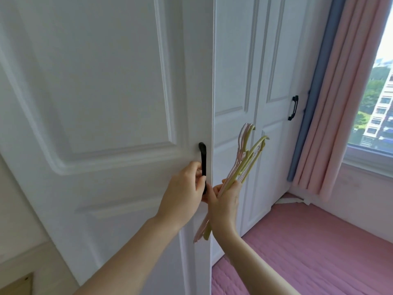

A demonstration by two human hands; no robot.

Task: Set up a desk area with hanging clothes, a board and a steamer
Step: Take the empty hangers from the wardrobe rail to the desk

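Observation:
A white panelled wardrobe door (102,86) fills the left half of the head view, with a black vertical handle (203,160) near its right edge. My left hand (182,192) is wrapped around the lower part of that handle. Just to its right, my right hand (225,201) grips a bundle of several plastic hangers (246,162), pale green and pink, hooks pointing up and their lower ends sticking out below my wrist. No clothes, board or steamer are in view.
More white wardrobe doors (251,81) stand behind, one with a black handle (293,107). A pink and blue curtain (331,103) hangs at the right beside a window (380,99). A pink quilted surface (319,252) lies below right.

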